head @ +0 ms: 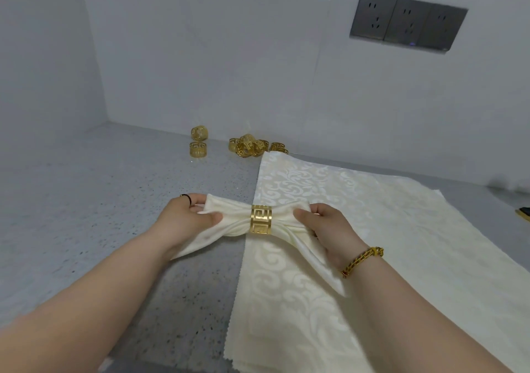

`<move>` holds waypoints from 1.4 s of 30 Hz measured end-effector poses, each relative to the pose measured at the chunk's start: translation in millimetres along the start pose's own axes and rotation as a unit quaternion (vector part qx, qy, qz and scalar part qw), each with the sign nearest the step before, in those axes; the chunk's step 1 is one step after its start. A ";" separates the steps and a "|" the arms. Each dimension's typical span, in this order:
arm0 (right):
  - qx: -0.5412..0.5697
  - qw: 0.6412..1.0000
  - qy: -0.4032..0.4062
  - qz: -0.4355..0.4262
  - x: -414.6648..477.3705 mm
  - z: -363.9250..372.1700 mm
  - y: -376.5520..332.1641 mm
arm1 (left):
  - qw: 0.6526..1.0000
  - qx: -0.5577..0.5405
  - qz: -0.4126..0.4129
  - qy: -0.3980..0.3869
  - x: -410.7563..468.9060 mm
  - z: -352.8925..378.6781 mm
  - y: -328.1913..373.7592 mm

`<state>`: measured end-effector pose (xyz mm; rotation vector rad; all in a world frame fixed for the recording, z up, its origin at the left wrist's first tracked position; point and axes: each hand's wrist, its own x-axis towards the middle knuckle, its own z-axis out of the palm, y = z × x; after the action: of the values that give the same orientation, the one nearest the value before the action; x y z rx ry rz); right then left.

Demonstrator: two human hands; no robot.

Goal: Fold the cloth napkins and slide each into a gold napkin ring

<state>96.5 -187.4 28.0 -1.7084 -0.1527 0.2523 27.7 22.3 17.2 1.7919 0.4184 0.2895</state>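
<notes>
A cream folded napkin (233,219) is gathered through a gold napkin ring (261,219) at its middle, and its ends fan out like a bow. My left hand (186,217) pinches the left fan. My right hand (327,226) pinches the right fan. Both hold it just above the counter, over the left edge of a stack of flat cream patterned napkins (358,243). Several loose gold rings (252,146) lie in a cluster by the back wall, and two more rings (198,142) sit to their left, one on top of the other.
The grey speckled counter (100,214) runs left of the stack and meets white walls at the back and left. A dark outlet panel (407,22) hangs on the back wall. A dark object with a gold edge (523,213) lies at the right edge.
</notes>
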 end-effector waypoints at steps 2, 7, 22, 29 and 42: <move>0.035 0.999 -0.022 0.013 7.4 12.7 -6.2 | 0.999 -0.042 -0.027 0.009 6.4 -13.8 -1.8; 0.028 0.996 -0.082 0.025 61.3 67.9 -21.7 | 0.989 -0.132 -0.047 0.054 53.6 -58.2 -13.6; -0.089 0.987 -0.108 0.080 234.4 281.8 -82.9 | 0.968 0.088 -0.096 0.213 229.9 -214.8 -24.1; -0.073 0.989 -0.063 0.115 283.9 340.1 -92.8 | 0.978 0.133 -0.095 0.132 290.7 -257.8 -22.9; -0.124 0.989 -0.049 0.069 388.2 410.5 -79.6 | 0.924 0.369 -0.004 0.102 433.0 -288.8 -63.5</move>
<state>370.9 312.7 19.2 -1.9587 -0.1423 0.4350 293.2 474.5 20.2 2.5061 0.7545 0.3402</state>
